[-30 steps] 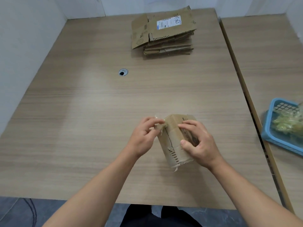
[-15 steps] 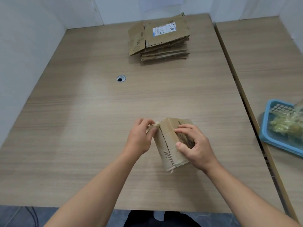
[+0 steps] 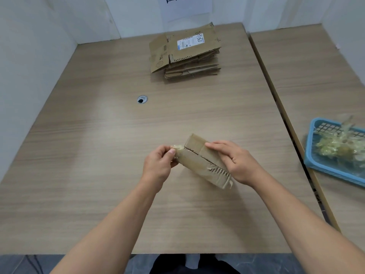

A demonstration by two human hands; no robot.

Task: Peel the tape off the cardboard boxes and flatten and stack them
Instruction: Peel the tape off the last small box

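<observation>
Head view: left hand [image 3: 158, 165] pinches the clear tape end [image 3: 176, 148] on the small brown cardboard box [image 3: 199, 163], which the right hand [image 3: 240, 165] grips over the table's [image 3: 88, 155] near half; pulling slowly along the seam should avoid tearing.

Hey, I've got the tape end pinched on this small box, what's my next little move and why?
Probably peel the tape back along the box with your left hand while the right hand steadies it. Only the end looks lifted; the rest seems stuck to the cardboard.
</observation>
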